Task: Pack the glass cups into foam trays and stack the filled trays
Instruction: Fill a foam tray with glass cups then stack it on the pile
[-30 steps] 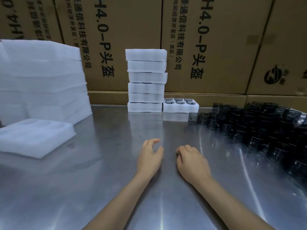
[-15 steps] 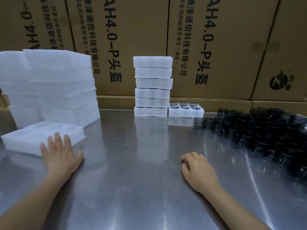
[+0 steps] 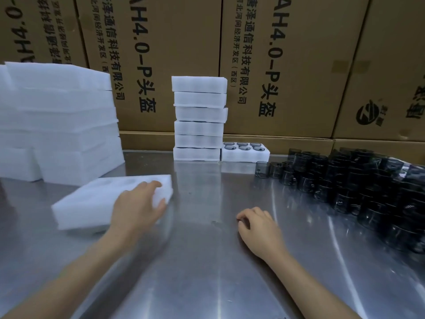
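My left hand [image 3: 138, 206] grips the near right corner of an empty white foam tray [image 3: 92, 201] lying at a slant on the steel table, left of centre. My right hand [image 3: 258, 229] rests on the table with its fingers curled and nothing in it. A crowd of dark glass cups [image 3: 358, 187] fills the right side of the table. At the back stands a stack of filled foam trays [image 3: 199, 118], and beside it a single tray holding several cups [image 3: 245, 151].
A large pile of empty foam trays [image 3: 59, 120] stands at the left. Cardboard boxes [image 3: 287, 65] form a wall behind the steel table [image 3: 207, 261]. Bare steel lies between my hands and the back stack.
My left hand reached left to the loose foam tray, took hold of it and dragged it right toward the table's middle. My right hand has stayed in place.
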`<state>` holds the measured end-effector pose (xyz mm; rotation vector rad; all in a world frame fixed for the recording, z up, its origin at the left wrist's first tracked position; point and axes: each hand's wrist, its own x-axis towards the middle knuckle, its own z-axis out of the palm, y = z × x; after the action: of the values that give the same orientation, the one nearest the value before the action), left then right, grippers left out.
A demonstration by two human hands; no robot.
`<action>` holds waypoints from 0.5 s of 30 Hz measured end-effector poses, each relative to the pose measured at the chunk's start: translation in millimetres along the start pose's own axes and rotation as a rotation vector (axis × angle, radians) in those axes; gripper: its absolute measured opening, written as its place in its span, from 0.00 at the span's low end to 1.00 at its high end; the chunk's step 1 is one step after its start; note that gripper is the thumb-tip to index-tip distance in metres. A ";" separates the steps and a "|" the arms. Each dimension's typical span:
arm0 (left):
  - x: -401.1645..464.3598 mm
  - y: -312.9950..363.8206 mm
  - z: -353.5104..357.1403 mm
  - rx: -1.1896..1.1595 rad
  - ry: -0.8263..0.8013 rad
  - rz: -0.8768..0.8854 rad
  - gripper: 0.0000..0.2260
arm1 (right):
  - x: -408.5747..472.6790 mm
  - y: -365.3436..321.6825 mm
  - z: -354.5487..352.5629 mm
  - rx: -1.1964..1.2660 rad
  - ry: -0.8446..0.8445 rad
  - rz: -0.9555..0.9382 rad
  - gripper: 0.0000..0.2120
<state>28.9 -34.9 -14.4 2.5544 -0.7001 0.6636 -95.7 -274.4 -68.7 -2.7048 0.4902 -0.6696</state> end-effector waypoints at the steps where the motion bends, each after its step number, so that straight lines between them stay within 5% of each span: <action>1: -5.5 23.2 1.7 -0.070 0.013 0.050 0.19 | 1.5 2.2 -0.7 0.097 0.018 0.035 0.09; 7: -33.3 147.5 19.5 -0.202 0.022 0.318 0.29 | 10.0 8.2 -23.8 1.033 0.100 0.363 0.14; 11: -46.0 188.3 24.6 -0.373 -0.093 0.485 0.33 | 21.0 32.9 -42.6 1.126 0.100 0.452 0.08; 15: -32.8 175.0 23.9 -0.585 0.042 0.506 0.27 | 18.7 50.5 -62.7 1.347 0.039 0.582 0.13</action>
<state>-85.6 -173.1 -6.8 1.8317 -1.3222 0.5521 -123.8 -340.4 -27.5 -1.2126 0.5170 -0.5549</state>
